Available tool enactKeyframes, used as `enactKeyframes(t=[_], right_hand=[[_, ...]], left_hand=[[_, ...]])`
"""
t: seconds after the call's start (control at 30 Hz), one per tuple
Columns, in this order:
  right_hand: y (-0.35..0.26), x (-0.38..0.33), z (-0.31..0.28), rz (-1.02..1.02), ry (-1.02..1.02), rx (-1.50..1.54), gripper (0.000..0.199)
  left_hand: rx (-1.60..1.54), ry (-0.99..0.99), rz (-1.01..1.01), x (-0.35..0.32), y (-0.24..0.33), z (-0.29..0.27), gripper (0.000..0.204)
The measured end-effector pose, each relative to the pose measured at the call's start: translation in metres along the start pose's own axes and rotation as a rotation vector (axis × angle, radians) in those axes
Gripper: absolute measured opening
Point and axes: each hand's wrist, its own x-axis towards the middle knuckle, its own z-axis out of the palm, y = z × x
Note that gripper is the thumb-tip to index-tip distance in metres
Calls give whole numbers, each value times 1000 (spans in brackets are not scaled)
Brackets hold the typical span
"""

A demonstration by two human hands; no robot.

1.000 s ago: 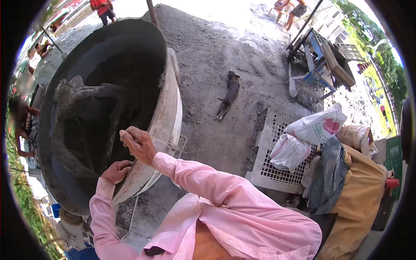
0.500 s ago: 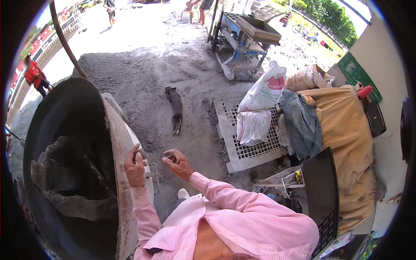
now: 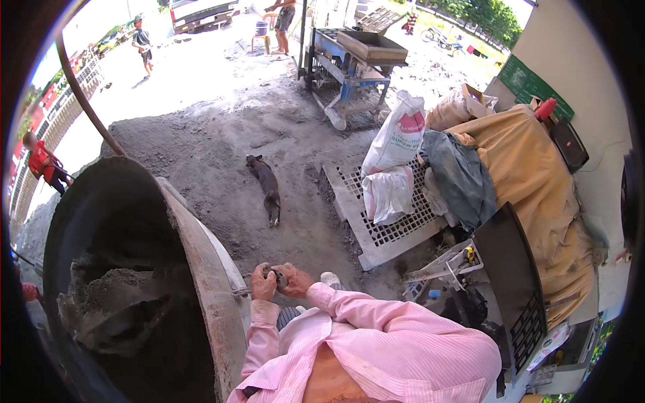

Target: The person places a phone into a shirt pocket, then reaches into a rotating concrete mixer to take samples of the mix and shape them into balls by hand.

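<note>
My left hand [image 3: 263, 282] and my right hand [image 3: 294, 279] meet just beside the outer wall of a large concrete mixer drum [image 3: 201, 269]. Fingers of both curl around a small dark grey lump [image 3: 276, 275], which looks like a clump of mix; the fingers cover part of it. To the left, the drum's wide mouth shows a heap of grey mix [image 3: 127, 302] against its dark inner wall. A metal bracket [image 3: 240, 292] juts from the drum's side, close to my left hand.
A dark dog [image 3: 267, 188] lies on the dusty ground ahead. Right of it, white sacks [image 3: 396, 141] rest on a perforated grey pallet [image 3: 349, 195]. A blue metal machine [image 3: 349, 74], a tan tarp [image 3: 531, 174] and a black panel [image 3: 514, 269] stand farther right. People, one in red [image 3: 44, 161], are beyond.
My hands were apart and have come together around the grey lump, lower and nearer my body. The view has shifted, and the heap inside the drum mouth looks different.
</note>
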Motion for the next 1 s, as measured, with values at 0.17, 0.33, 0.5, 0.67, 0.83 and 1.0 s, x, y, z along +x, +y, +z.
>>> enactKeyframes(t=[0.17, 0.33, 0.5, 0.67, 0.83, 1.0], right_hand=[[11, 28, 9, -44, -149, 0, 51], [54, 79, -5, 173, -583, 316, 32], [144, 147, -129, 504, -725, 352, 34], [205, 199, -486, -334, 879, 1497, 29], [137, 129, -672, -622, 1145, 1025, 34], [237, 134, -573, 100, 1033, 728, 29]], left_hand=[[113, 47, -93, 10, -22, -10, 40], [325, -7, -89, 30, -15, -15, 42], [62, 74, -378, 56, -20, -11, 38], [87, 79, -332, 83, -9, -4, 37], [58, 86, -300, 113, 8, 33, 34], [6, 36, -280, 125, 48, 68, 29]])
